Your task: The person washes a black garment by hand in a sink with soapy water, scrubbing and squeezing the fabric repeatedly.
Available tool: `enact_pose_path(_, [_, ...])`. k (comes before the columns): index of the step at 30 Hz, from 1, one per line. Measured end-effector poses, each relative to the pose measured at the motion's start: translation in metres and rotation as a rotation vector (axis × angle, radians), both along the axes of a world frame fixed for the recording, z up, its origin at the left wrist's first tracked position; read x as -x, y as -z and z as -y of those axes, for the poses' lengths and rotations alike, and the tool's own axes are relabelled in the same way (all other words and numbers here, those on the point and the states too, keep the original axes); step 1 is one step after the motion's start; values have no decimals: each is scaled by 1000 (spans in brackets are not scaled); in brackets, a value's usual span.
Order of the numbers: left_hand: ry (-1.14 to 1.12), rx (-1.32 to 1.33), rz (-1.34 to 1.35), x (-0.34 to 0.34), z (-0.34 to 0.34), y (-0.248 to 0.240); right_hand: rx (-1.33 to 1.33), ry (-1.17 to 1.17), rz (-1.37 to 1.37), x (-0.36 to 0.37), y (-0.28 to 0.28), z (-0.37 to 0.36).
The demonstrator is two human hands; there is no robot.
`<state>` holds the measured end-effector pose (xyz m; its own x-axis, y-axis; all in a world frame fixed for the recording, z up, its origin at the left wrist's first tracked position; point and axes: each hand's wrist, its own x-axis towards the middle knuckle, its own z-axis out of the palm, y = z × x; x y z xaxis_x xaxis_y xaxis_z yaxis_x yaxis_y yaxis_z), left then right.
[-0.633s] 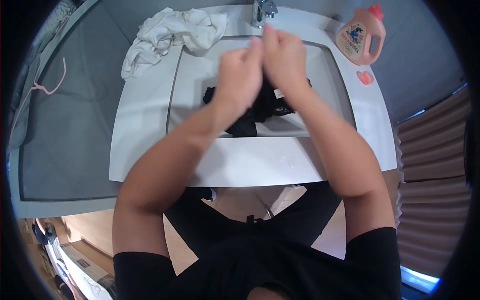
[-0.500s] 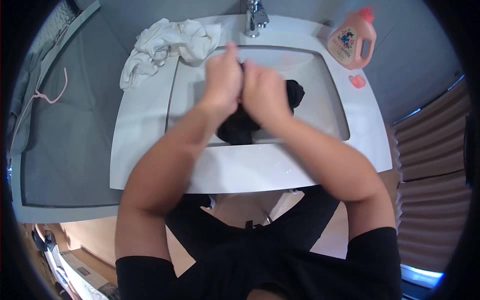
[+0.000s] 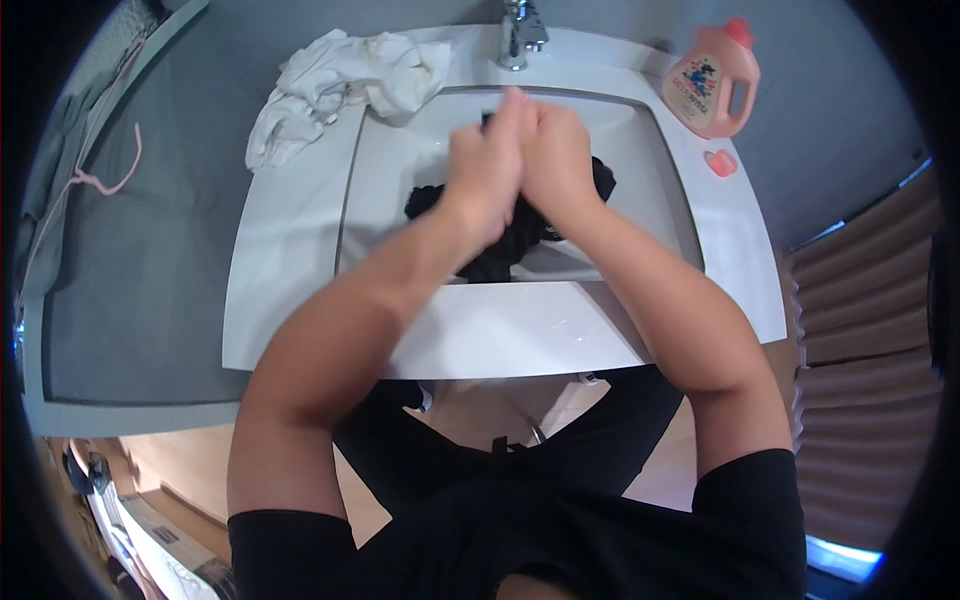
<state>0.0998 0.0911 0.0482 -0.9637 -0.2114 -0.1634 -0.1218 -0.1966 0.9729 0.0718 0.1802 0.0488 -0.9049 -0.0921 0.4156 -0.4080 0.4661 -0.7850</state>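
A black cloth garment point(image 3: 492, 262) lies bunched in the white sink point(image 3: 395, 150), with folds showing on both sides of my hands. My left hand point(image 3: 484, 172) and my right hand point(image 3: 558, 160) press together above it, both closed on the fabric. A bit of black cloth sticks up between them at the far side. Most of the gripped part is hidden behind my fingers, and the hands are slightly smeared by motion.
A chrome faucet point(image 3: 515, 38) stands behind the sink. Crumpled white cloth point(image 3: 340, 85) lies at the back left of the counter point(image 3: 285, 260). On the right are a pink detergent bottle point(image 3: 705, 85) and a small pink cap point(image 3: 721, 162). A pink hanger point(image 3: 100, 185) hangs far left.
Both hands have shifted a little to the right while staying pressed together. The black garment's folds lie differently, with more of it showing left of my hands.
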Motion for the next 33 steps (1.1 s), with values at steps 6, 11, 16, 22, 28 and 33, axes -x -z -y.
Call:
enact_pose_path(6, [45, -113, 53, -8, -9, 2, -66, 51, 94, 15, -10, -4])
enact_pose_path(11, [-216, -247, -120, 21, 17, 3, -66, -64, -117, -24, 10, 16])
enact_pose_path(16, [-49, -48, 31, -7, 1, -13, 41, -31, -28, -7, -6, 3])
enact_pose_path(22, [144, -67, 155, -22, -1, -16, 6, -4, 1, 13, -9, -4])
enact_pose_path(28, [-164, -199, -114, 8, 14, -1, 0, -143, -8, -12, 7, 9])
enact_pose_path(33, [-59, -85, -25, 19, 13, 4, 18, -77, 21, -4, 5, 8])
